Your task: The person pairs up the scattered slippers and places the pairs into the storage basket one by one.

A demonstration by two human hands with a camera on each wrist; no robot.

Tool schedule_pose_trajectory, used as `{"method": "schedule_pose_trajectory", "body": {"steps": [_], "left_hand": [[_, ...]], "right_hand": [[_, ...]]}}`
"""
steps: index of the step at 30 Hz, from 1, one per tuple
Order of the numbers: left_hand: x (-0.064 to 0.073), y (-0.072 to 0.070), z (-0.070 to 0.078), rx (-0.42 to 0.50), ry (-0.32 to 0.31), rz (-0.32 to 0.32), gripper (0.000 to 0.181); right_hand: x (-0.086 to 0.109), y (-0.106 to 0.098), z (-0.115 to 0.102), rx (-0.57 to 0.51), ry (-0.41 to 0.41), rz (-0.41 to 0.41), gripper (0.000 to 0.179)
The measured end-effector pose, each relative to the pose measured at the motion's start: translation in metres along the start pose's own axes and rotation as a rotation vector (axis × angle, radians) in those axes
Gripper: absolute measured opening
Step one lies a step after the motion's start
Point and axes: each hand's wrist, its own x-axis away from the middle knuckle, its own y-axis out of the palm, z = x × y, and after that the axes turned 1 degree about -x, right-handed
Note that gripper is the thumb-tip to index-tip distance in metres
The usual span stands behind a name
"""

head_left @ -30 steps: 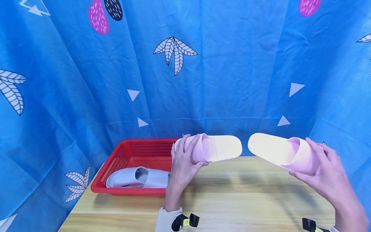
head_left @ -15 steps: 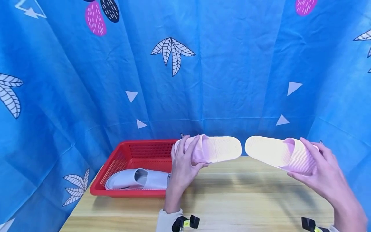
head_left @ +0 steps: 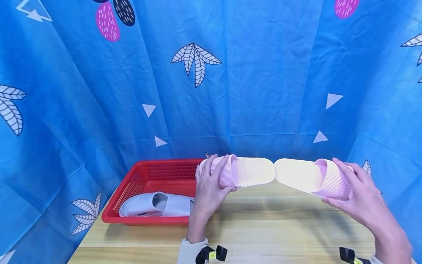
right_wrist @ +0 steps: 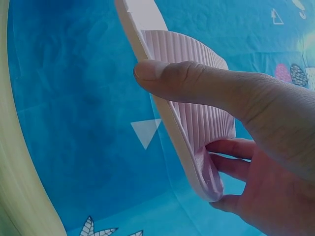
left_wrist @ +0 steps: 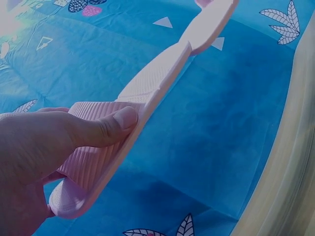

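Observation:
Two pale pink slide slippers with ribbed straps are held up above the table, heel ends meeting in the head view. My left hand grips the left pink slipper round its strap and toe end; in the left wrist view the thumb lies across the ribbed strap. The right pink slipper is in my right hand, gripped the same way. In the right wrist view, the thumb crosses that slipper's strap and several fingers show behind the toe end.
A red plastic basket stands at the left of the wooden table, partly behind my left forearm. Inside it lies a grey slipper. A blue patterned curtain surrounds the table at the back and sides.
My right hand has moved left with its slipper, closing the gap until the two heel ends meet. The left hand and its slipper have hardly moved.

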Motion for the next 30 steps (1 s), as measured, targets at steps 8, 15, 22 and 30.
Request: {"method": "schedule_pose_trajectory", "body": {"steps": [8, 15, 22, 30], "left_hand": [[0.0, 0.001, 0.001, 0.011, -0.012, -0.022, 0.103], [0.0, 0.003, 0.002, 0.013, -0.018, -0.033, 0.102], [0.001, 0.004, 0.001, 0.03, -0.012, -0.039, 0.102], [0.002, 0.005, 0.001, 0.039, -0.004, -0.045, 0.101]], "right_hand": [[-0.002, 0.004, -0.004, 0.009, -0.047, -0.008, 0.125], [-0.004, 0.006, -0.009, 0.006, -0.058, -0.026, 0.126], [-0.005, 0.011, -0.015, 0.011, -0.08, -0.021, 0.126], [-0.007, 0.012, -0.018, 0.011, -0.081, -0.022, 0.126]]}}
